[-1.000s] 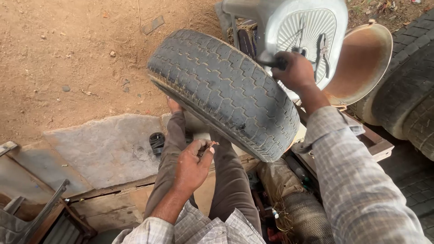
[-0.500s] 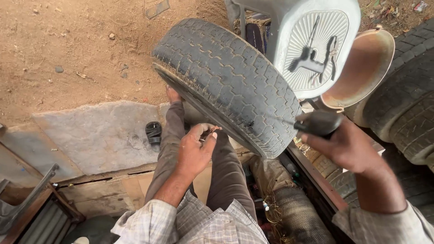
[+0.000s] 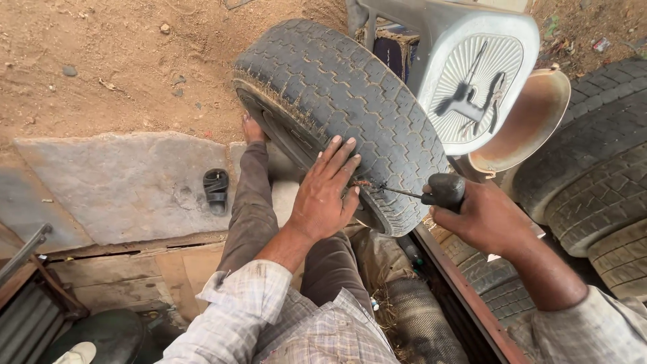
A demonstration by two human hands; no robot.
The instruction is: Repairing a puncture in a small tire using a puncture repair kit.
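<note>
A: Right hand [image 3: 488,219] wrapped tight around the black handle of a probe tool [image 3: 441,191], its thin metal shaft running left into the tread of the tyre [image 3: 350,108].

B: And the left hand [image 3: 325,195]?

A: Flat on the tread, fingers spread and gripping nothing, fingertips just beside the spot where the shaft goes in. Something stringy and brownish sits at that hole; I can't tell what it is.

B: Where's the tyre itself?

A: Upright, leaning over the person's legs, a bare foot [image 3: 253,128] against its far left edge. Right of it, a pale plastic chair [image 3: 472,81] on its side, a rusty metal bowl [image 3: 532,128], and more tyres [image 3: 593,182] stacked at the right edge.

B: What worries you?

A: Those fingertips. If the shaft slips or jumps sideways under a hard push, I reckon it could jab them. And the tyre is only braced by a palm and the legs, so a hard shove might roll it away over the slab [image 3: 121,182], towards the sandal [image 3: 216,190].
</note>
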